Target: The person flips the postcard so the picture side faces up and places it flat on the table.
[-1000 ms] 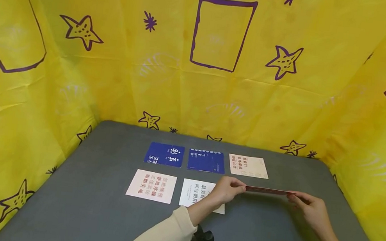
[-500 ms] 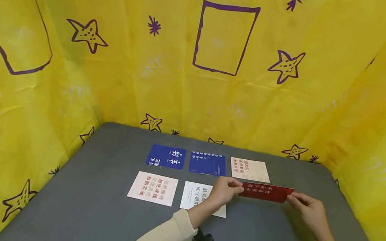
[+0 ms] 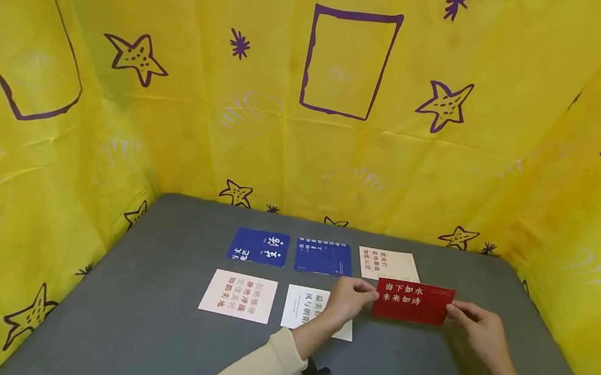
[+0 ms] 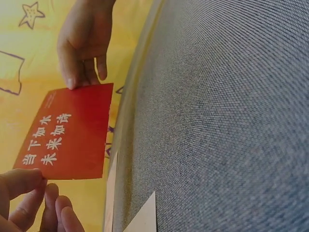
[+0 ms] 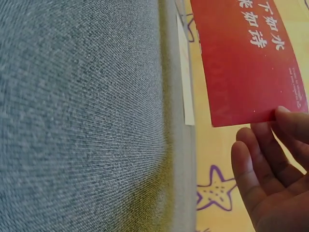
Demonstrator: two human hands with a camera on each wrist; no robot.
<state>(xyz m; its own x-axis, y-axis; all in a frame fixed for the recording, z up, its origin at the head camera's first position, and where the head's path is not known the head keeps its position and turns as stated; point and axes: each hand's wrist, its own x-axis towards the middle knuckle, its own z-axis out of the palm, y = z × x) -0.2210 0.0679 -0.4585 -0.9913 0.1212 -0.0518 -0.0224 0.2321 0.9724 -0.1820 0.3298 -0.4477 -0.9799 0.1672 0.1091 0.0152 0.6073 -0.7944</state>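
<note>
A red card [image 3: 412, 309] with white Chinese characters is held up above the table, its printed face turned toward the head camera. My left hand [image 3: 348, 299] pinches its left edge between thumb and fingers. At the opposite edge my right hand [image 3: 480, 332] pinches it too. In the left wrist view the red card [image 4: 72, 133] spans from one hand to the other. The right wrist view shows the thumb on the corner of the red card [image 5: 246, 72]. Beneath my left forearm lies a white card [image 3: 301, 307], partly hidden.
Two blue cards [image 3: 258, 247] [image 3: 323, 258] and a cream card [image 3: 397, 265] form a back row on the grey table [image 3: 154, 319]. A pink card [image 3: 238, 296] lies front left. A yellow patterned cloth [image 3: 202, 128] walls the table's back and sides.
The red card was seen edge-on and has tilted upright, so its printed face now shows. Both hands keep their pinch on it and have barely shifted.
</note>
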